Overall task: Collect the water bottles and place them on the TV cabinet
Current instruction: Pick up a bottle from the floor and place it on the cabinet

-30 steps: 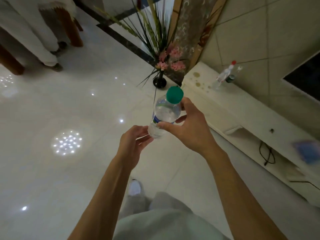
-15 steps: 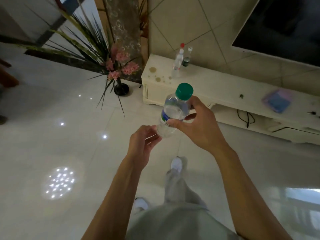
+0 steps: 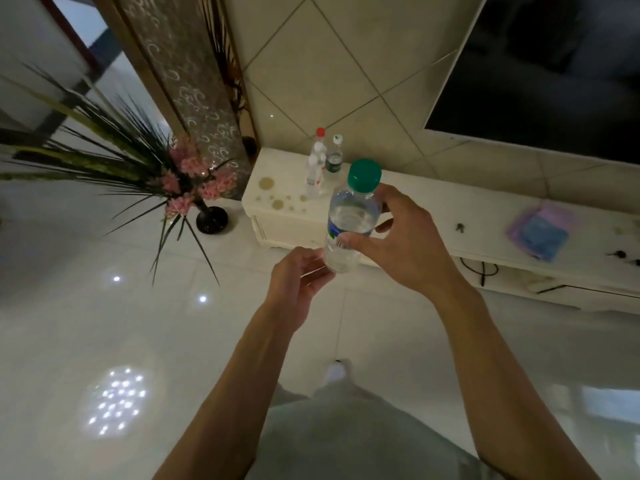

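Right hand (image 3: 398, 251) grips the green-capped bottle (image 3: 349, 223) mid-body, upright, in the air before the TV cabinet (image 3: 433, 206) — probably bound for the two bottles (image 3: 317, 171) at its left end. Left hand (image 3: 298, 282) curls by its base — contact unclear.

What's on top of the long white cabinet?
On the long white TV cabinet stand a red-capped clear bottle and a white-capped clear bottle; a purple-blue cloth lies farther right. The green-capped clear bottle in the right hand hides some of the top.

Green-capped bottle (image 3: 350, 216) upright, two bottles (image 3: 316, 168) on cabinet (image 3: 433, 209)
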